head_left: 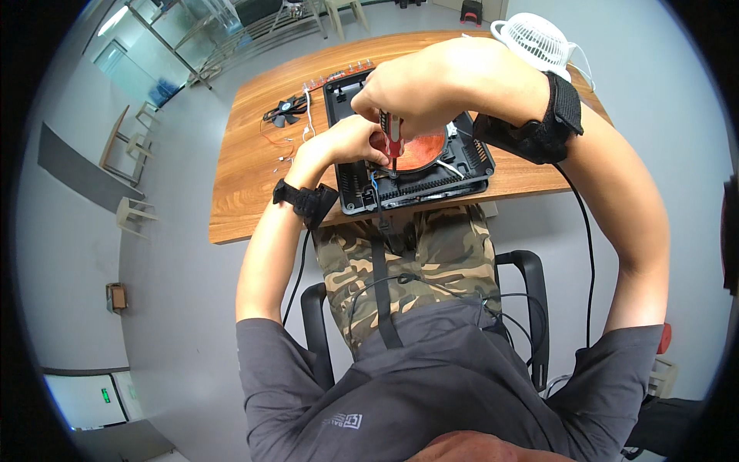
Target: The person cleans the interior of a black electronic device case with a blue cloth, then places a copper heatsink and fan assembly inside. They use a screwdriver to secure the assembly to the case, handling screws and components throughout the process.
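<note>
A screwdriver (392, 142) with a red and black handle stands nearly upright, its shaft pointing down at the near edge of a round copper coil (423, 154). My right hand (412, 88) is wrapped round the handle from above. Beside the shaft, my left hand (358, 142) has its thumb and fingers drawn together at the coil's left edge; what they pinch, if anything, is hidden. Coil and wires sit inside an opened black appliance housing (454, 185), which looks like an induction cooker base. My right hand and forearm cover part of its far side.
On the wooden table (246, 177), a small black cooling fan (286, 112) with wires lies left of the housing, near small loose parts. A red circuit board (336, 76) lies behind it. At the far right stands a white fan (539, 40). Cables hang from both wrist straps.
</note>
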Tool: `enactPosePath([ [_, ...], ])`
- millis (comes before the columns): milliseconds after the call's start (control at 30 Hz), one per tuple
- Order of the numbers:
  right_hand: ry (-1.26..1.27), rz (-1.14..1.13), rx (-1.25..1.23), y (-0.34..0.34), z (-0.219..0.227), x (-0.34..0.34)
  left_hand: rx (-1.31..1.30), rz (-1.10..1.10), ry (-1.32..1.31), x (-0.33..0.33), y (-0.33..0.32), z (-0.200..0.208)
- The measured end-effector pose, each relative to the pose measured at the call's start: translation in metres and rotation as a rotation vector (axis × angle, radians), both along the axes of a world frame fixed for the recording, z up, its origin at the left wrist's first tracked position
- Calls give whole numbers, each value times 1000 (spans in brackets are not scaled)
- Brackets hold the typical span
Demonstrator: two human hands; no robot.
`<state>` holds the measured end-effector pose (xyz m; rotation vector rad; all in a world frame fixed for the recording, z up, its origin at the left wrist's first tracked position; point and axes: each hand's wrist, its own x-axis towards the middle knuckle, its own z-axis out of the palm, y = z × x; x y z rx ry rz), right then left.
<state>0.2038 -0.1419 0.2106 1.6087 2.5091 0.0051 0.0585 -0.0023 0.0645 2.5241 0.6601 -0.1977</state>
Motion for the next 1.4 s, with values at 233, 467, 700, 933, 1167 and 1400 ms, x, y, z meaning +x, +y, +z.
enactPosePath([
  [233,-15,-75,44,24,-15,-11,-26,-27,-159,-5,-2,-5],
  [467,-31,0,-32,-1,13,-16,128,-186,-263,-7,4,-8],
  [700,-64,-30,-135,14,-1,-20,13,-68,-207,-8,5,-14],
  [933,59,-161,-24,39,-28,-11,85,-13,-100,-6,-8,2],
  [1167,118,113,-117,7,2,-5,41,-39,-136,-9,-1,-6],
  [1400,57,-13,71,29,-29,-1,115,-7,44,0,-13,13],
])
